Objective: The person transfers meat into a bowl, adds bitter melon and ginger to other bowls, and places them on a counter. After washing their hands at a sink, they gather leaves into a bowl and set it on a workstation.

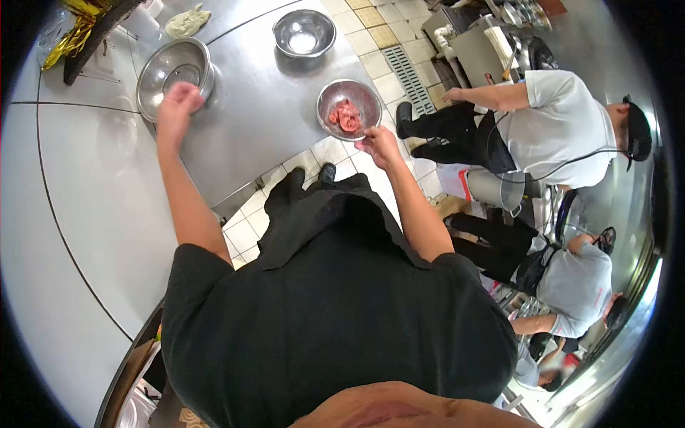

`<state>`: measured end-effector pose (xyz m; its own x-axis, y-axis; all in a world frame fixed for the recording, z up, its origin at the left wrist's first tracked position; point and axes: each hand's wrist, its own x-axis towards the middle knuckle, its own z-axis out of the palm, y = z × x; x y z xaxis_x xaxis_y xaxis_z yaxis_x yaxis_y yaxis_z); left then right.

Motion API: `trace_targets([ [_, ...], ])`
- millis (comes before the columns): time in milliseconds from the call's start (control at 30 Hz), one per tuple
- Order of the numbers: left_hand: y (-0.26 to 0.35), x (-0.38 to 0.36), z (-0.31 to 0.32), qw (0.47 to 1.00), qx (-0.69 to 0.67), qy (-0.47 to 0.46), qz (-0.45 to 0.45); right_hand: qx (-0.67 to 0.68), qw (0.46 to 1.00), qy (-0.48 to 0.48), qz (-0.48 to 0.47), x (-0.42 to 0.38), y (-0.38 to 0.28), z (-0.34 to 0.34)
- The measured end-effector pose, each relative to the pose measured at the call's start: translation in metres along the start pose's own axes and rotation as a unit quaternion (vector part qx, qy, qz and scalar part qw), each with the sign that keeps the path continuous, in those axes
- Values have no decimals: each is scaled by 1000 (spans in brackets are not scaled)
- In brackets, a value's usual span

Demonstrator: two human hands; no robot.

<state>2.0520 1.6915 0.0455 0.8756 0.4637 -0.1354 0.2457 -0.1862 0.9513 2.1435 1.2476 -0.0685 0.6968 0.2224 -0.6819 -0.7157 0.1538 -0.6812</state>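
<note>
My right hand [380, 147] grips the near right rim of a steel bowl [364, 93], thumb and fingers at its edge. Inside that bowl lies a small heap of raw pink-red meat [347, 116]. On the left, my left hand [178, 108] is over the near side of a large steel colander [151, 77], its fingers smeared by motion. The colander stands on the steel table [250, 107] beside the wall. A second steel bowl [305, 33], with a shiny inside, is farther back on the table.
A crumpled pale cloth [188, 22] lies behind the colander. To the right, past a tiled floor with a drain grate [409, 80], one person [556, 121] in a white shirt stands at the cooking line. Another person [574, 282] works nearer, close to a large metal pot [496, 190].
</note>
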Motion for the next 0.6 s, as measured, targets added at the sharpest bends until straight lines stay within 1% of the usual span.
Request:
trace_targets([
  [33,6,-18,14,999,0,-33,-10,9,1000,-2,-3,-3,-1,4],
  [100,-17,-54,51,983,57,-166,-48,28,1000,-10,-12,-6,1,9],
  [133,-26,-74,72,967,113,-219,-59,31,999,-18,-15,-3,7,6],
  [200,-61,-113,109,936,203,-265,-114,33,998,-43,-18,-11,10,9],
  [267,-114,-146,127,903,327,-257,-109,22,998,-62,-18,-14,11,4],
  [333,-137,-176,127,873,386,-252,-159,0,997,-74,-11,-18,15,-11],
  [367,-142,-190,122,848,436,-247,-172,-12,997,-81,-7,-19,19,-19],
  [400,-146,-202,115,821,484,-240,-186,-16,998,-53,-8,-22,23,-28],
  [500,-190,-227,86,824,461,-289,-158,14,1000,7,-6,-16,56,-84],
  [533,-185,-225,85,819,444,-308,-192,-11,999,45,-3,-21,69,-105],
  [600,-152,-209,87,807,408,-339,-258,-86,989,122,18,-31,102,-154],
])
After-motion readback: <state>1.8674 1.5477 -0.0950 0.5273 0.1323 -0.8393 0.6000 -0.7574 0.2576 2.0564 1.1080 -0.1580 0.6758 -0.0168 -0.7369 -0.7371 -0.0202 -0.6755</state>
